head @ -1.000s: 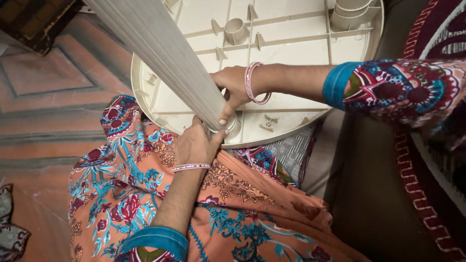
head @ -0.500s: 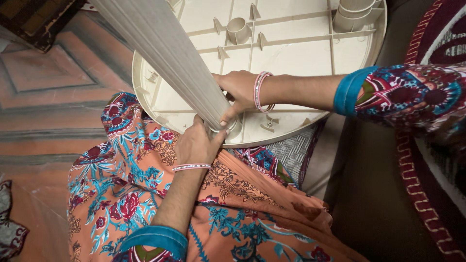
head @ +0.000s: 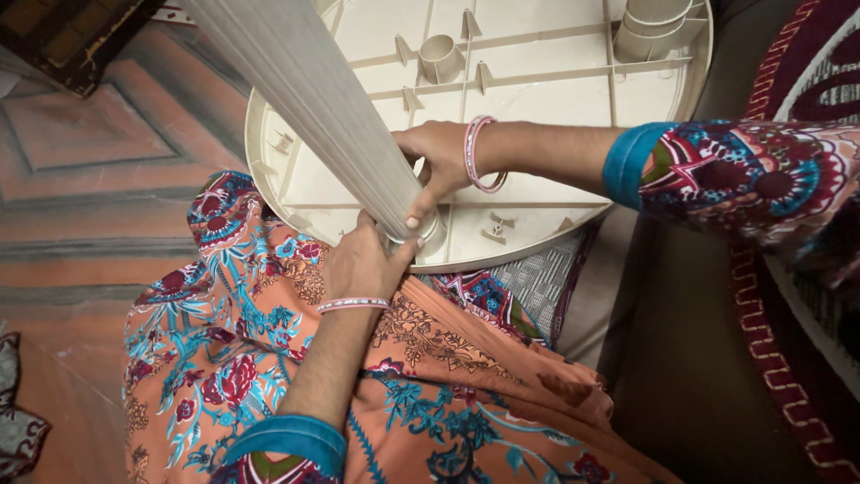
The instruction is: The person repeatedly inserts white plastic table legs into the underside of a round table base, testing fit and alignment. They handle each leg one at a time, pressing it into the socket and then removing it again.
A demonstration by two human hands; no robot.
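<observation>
Cream plastic table leg (head: 305,99) meets its socket at six o'clock on the upturned round tabletop (head: 555,81). Left hand (head: 363,264) and right hand (head: 439,157) both wrap fingers tight around it. Fitting step; it needs a straight, firm push.

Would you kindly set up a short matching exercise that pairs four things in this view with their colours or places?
Things:
1. ribbed table leg
2. round table top
3. left hand
4. right hand

Descriptions:
A. cream plastic disc, upside down, ribs and sockets showing
B. grips the leg's lower end from below, over the orange floral cloth
C. pale grey, slanting up to the upper left
D. reaches in from the right, wrist wearing pink bangles

Pairs: 1-C, 2-A, 3-B, 4-D
</observation>
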